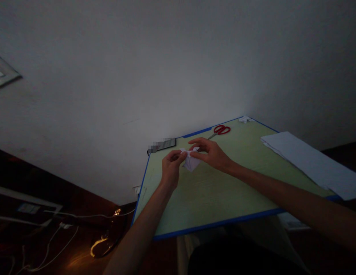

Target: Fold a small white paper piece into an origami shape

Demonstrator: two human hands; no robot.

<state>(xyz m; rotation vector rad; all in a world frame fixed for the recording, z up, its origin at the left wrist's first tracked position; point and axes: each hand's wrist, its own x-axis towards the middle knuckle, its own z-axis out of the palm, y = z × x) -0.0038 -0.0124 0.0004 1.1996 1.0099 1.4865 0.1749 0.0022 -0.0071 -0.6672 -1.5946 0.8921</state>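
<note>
A small piece of folded white paper (191, 163) is held up above the table between both hands, its lower end coming to a point. My left hand (171, 168) pinches its left upper edge between thumb and fingers. On the other side, my right hand (210, 152) has its thumb and fingers closed on the upper right part, with the index finger raised over it. Fingers cover some of the folds. Just beyond my right hand lie red-handled scissors (222, 130), their blades partly hidden behind that hand.
The pale green table (223, 198) has blue edging and stands against a grey wall (155, 68). White paper sheets (304, 160) overhang its right side. A crumpled or folded white paper (246, 119) lies at the far corner, a dark-framed phone-like object (168, 143) at the back left. White cables (48, 244) trail at lower left.
</note>
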